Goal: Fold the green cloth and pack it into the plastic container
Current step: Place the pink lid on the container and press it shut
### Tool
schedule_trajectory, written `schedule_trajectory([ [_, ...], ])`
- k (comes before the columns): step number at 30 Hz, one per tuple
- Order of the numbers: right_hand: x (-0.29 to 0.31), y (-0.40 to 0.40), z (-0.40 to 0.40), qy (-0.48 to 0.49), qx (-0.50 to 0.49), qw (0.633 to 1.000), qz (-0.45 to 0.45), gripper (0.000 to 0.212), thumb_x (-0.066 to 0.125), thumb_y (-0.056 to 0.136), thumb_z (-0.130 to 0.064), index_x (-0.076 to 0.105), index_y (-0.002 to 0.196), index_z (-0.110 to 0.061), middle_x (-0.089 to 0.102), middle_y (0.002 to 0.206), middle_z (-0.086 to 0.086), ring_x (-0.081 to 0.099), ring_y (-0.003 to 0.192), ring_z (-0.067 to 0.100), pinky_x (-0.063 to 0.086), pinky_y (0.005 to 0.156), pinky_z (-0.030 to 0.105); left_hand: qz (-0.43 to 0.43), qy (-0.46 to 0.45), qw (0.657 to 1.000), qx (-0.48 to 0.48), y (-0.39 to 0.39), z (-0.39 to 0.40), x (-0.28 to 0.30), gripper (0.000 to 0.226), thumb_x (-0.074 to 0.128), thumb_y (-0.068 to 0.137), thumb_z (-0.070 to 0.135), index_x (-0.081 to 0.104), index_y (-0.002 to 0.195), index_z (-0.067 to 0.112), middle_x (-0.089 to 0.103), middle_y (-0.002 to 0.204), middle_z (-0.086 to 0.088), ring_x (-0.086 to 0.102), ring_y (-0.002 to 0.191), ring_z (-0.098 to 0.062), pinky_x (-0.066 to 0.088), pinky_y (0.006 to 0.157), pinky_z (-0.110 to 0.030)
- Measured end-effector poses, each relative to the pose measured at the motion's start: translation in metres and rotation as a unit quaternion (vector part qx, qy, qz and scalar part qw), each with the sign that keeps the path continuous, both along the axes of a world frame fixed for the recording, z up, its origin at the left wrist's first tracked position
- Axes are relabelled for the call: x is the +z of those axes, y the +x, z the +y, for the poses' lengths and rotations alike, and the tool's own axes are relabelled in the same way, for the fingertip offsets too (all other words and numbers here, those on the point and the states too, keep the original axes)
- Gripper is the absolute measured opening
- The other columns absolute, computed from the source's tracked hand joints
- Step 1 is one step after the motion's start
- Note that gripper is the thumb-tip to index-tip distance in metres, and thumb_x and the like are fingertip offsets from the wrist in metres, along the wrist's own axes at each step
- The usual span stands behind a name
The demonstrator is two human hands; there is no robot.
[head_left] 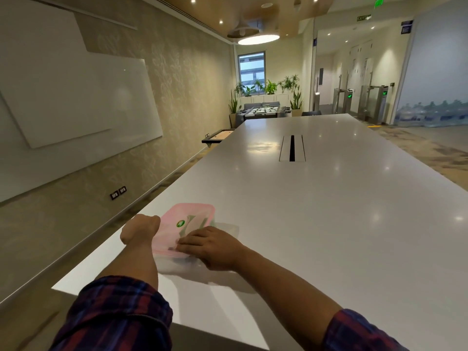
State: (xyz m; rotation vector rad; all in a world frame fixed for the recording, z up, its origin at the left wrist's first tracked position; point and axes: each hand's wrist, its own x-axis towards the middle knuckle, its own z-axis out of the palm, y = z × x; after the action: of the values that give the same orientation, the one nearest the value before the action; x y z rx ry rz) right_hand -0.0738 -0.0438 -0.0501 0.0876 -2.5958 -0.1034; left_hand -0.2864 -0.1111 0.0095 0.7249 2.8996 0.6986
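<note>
The container [200, 252] sat near the left front corner of the white counter [316, 211], with its pink lid [187, 224] on top and a pale green cloth [196, 221] showing faintly through the lid. The left hand [140, 229] was curled against the lid's left edge, fingers hidden, so its grip could not be told. The right hand [211, 247] lay flat, fingers spread, pressing on the lid's near right part without grasping anything.
</note>
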Motion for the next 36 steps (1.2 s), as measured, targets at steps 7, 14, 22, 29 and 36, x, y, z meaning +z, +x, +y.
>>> schedule_trajectory([
  [7,-0.005,0.007,0.009,-0.035,-0.039,0.998,0.029,0.056,0.071,0.083,0.005,0.064,0.136,-0.012,0.065,0.138,0.010,0.062,0.122,0.034,0.056,0.096,0.044,0.018,-0.019,0.999,0.020,0.002,-0.001,-0.004,0.031,0.041,0.095,0.028,0.061,0.090,0.005,0.058,0.088,-0.012,0.055,0.081,-0.025,0.038,0.075,-0.031],
  [14,-0.015,0.001,0.008,-0.027,-0.028,0.998,0.050,0.043,0.069,0.091,-0.006,0.066,0.134,-0.010,0.066,0.136,0.011,0.064,0.115,0.036,0.055,0.094,0.045,-0.018,0.017,1.000,0.016,-0.005,0.002,-0.016,0.026,0.044,0.092,0.025,0.057,0.091,0.003,0.055,0.088,-0.013,0.054,0.085,-0.030,0.040,0.077,-0.035],
  [22,-0.018,-0.002,0.002,-0.010,-0.008,0.994,0.107,0.041,0.074,0.079,0.010,0.074,0.118,-0.001,0.074,0.121,0.017,0.069,0.091,0.039,0.059,0.081,0.044,-0.017,-0.016,1.000,-0.004,-0.008,0.003,-0.018,0.026,0.043,0.092,0.030,0.056,0.095,0.007,0.054,0.095,-0.011,0.053,0.089,-0.029,0.038,0.080,-0.036],
  [29,-0.017,-0.001,0.001,0.048,0.009,0.992,0.118,0.044,0.079,0.070,0.014,0.074,0.112,0.005,0.075,0.109,0.022,0.071,0.086,0.041,0.060,0.072,0.049,0.065,-0.100,0.993,-0.009,-0.001,0.008,-0.011,0.025,0.042,0.094,0.028,0.058,0.089,0.009,0.055,0.087,-0.009,0.053,0.082,-0.026,0.038,0.073,-0.032],
  [36,0.001,0.005,0.009,0.015,0.054,0.997,0.061,0.031,0.074,0.091,-0.012,0.071,0.119,0.001,0.074,0.117,0.020,0.070,0.098,0.039,0.057,0.082,0.044,0.158,-0.121,0.979,-0.046,0.021,0.034,-0.004,0.041,0.040,0.098,0.036,0.071,0.103,0.010,0.065,0.088,-0.008,0.060,0.080,-0.023,0.040,0.070,-0.032],
])
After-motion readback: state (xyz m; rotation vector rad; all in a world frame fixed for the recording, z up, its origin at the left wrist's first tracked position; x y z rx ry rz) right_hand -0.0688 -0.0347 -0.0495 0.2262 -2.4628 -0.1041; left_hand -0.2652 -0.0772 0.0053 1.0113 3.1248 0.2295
